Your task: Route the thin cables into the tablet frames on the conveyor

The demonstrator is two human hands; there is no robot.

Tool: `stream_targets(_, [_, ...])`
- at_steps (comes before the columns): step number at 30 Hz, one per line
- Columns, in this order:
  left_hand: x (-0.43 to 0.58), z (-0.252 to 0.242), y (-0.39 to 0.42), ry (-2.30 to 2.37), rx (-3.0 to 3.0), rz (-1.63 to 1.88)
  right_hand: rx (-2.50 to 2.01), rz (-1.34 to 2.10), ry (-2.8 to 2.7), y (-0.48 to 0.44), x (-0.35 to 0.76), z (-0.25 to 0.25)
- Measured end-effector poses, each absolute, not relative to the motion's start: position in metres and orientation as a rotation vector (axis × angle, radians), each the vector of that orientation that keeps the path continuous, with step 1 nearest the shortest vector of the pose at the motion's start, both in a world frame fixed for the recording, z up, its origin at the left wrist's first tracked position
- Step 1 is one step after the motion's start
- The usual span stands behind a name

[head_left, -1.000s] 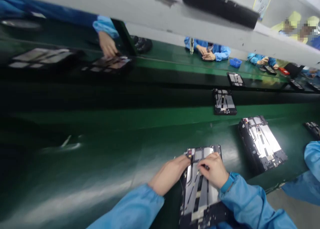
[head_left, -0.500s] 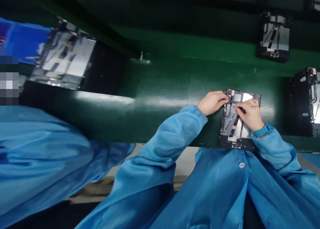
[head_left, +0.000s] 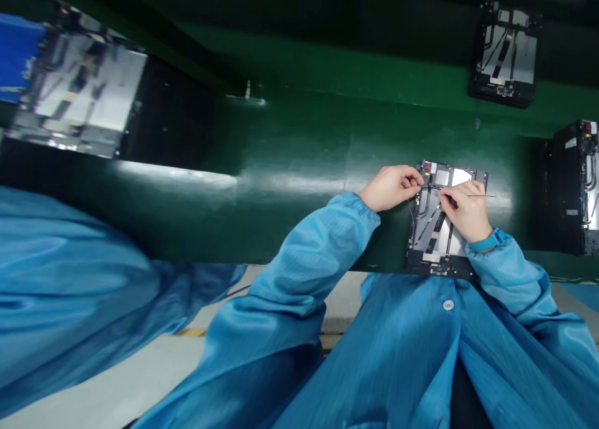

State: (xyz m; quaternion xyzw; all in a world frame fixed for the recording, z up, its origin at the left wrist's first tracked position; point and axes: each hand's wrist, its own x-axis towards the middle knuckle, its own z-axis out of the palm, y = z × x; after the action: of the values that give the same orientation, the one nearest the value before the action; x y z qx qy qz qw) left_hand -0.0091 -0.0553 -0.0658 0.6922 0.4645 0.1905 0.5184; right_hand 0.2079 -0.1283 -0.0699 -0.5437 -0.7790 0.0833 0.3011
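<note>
My hands work on an open tablet chassis (head_left: pixel 433 245) lying on the green belt, its black frame holding silver panels and dark strips. My left hand (head_left: pixel 390 188) grips the chassis's upper left corner with curled fingers. My right hand (head_left: pixel 465 212) pinches a thin dark needle-like tool (head_left: pixel 477 195) over the upper middle of the chassis, its fine length sticking out past the right edge. A loose thin cable (head_left: pixel 412 220) runs down the chassis's left side. My blue smock sleeves cover both forearms, and a blue wrist strap (head_left: pixel 486 241) circles my right wrist.
Similar chassis lie on the green conveyor belt (head_left: pixel 299 160): one at top right (head_left: pixel 505 54), one at right (head_left: pixel 573 188), and a blurred one at far left (head_left: pixel 79 85). A co-worker's blue sleeve (head_left: pixel 70 291) fills the lower left, above a pale floor (head_left: pixel 116 379).
The view has swung round from the long belt with distant workers to look down on my hands. Both hands stay on the same chassis, and the picture shifts slightly left between the last frames.
</note>
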Motion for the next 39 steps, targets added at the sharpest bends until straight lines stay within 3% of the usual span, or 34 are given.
stream_targets(26, [0.001,-0.059,-0.063,1.235,1.165,0.466,-1.455,0.292,-2.095,-0.129,0.206,-0.067])
stream_targets(32, [0.000,-0.054,-0.060,1.345,1.412,0.393,-1.418,0.227,-2.117,-0.130,0.207,-0.065])
stream_targets(39, [0.010,-0.029,-0.038,1.285,2.076,0.046,-1.392,0.201,-2.183,-0.130,0.216,-0.061])
